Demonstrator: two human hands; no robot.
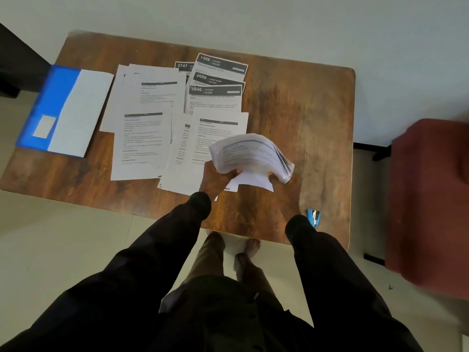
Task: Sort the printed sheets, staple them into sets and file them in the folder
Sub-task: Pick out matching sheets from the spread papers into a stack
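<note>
Both grips are holding the unsorted stack (251,156) just above the tabletop's (291,110) near edge, left grip (215,179) pinching its left corner and right grip (272,176) curling under its right side. Peeling single sheets onto the sorted piles (177,118) mid-tabletop, matching headers, is looking wisest.

Dim, even indoor light, wide-angle bending at the edges, and the red seat (429,199) perhaps motion-blurred.

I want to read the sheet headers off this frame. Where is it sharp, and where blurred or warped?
Head view: digits on the numbered header sheets read clearly; the held stack is smeared; the red chair and blue folder blur near the edges; wide lens bows the table.
</note>
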